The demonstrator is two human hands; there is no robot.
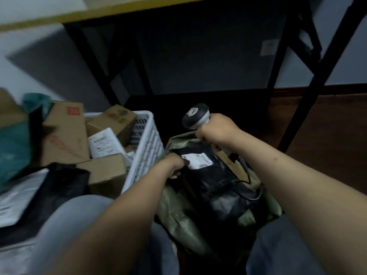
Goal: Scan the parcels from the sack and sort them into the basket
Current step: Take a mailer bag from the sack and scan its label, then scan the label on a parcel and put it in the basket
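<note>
Head view: the left hand (174,165) pinches the black soft plastic mailer parcel (216,181) at its edge, beside its white shipping label (198,159). The parcel lies in the mouth of the olive-green woven sack (178,217). We judge it light, floppy and slick, so grip an edge. The right hand (216,130) is clenched round the grey-and-white handheld scanner (195,116). The white plastic lattice basket (148,149) is just left. Label print is too blurred to read.

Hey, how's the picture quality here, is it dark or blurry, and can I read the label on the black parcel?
Head view: dim overall, with deep shadow under the table; motion blur smears the cardboard boxes at the left edge; wide-angle distortion splays the table legs; the label on the black parcel shows, but its print is too soft to read.
</note>
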